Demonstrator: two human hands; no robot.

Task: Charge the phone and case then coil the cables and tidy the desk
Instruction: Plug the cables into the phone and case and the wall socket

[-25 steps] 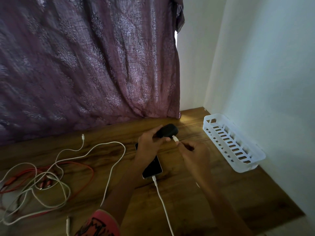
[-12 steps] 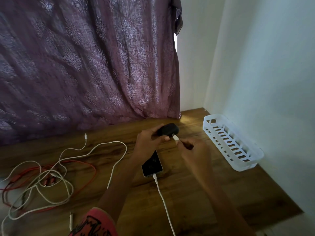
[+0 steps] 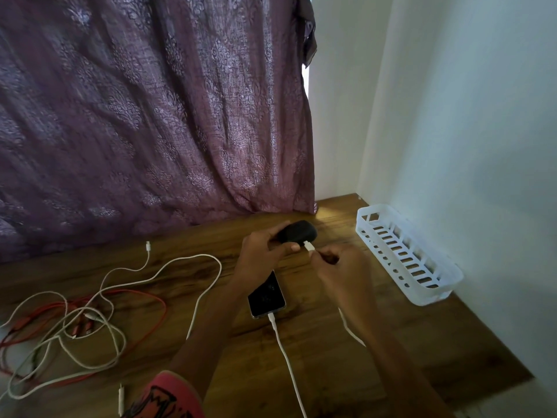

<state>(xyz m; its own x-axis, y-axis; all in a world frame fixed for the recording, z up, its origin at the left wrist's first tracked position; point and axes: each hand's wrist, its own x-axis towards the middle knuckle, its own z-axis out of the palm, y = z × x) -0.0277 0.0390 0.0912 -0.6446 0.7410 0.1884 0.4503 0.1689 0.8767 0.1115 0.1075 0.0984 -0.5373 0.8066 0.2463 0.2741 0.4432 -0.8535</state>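
Left hand (image 3: 265,254) grips black case (image 3: 297,232), held above desk (image 3: 331,372) just beyond phone (image 3: 266,295). Right hand (image 3: 340,273) pinches white plug (image 3: 309,245), tip at case's near edge; can't tell if seated. Phone lies flat, own cable in. To do well: steady case, square plug to port, push straight. Since a second ago: hardly any change, loose cables (image 3: 75,321) untouched.

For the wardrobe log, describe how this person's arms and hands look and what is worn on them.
No gloves: the left hand and right hand are bare, with no ring, watch or band visible. Both forearms are uncovered. The left upper arm wears a pinkish-red sleeve with a black drawn pattern. No sleeve shows on the right arm.
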